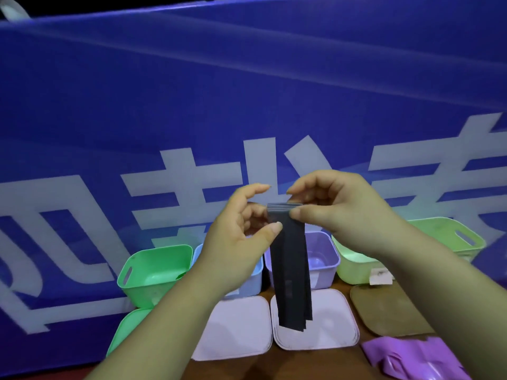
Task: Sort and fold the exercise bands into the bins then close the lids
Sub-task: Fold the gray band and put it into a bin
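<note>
Black exercise band (290,270) hangs folded into a narrow strip from both hands, held up in the air above the bins and lids. We see its top fold caught in the grip of the left hand (241,242), whose thumb presses against the left edge. The grip of the right hand (343,215) pinches the upper right corner between thumb and forefinger, so both grips are clamped on the band.

Behind, a blue banner (247,91) carries large white characters. They are cropped by the frame and partly covered by the hands, so we cannot read them for certain. A small pale label (380,276) on the light green bin (354,267) is too small to make out.

The band's long axis runs nearly vertical, with its top at the fingers and its loose ends pointing down and slightly right. It hangs in front of the purple bin (323,259) and over a pale pink lid (329,330) on the worktop (315,363). A purple band (406,355) lies at lower right.
</note>
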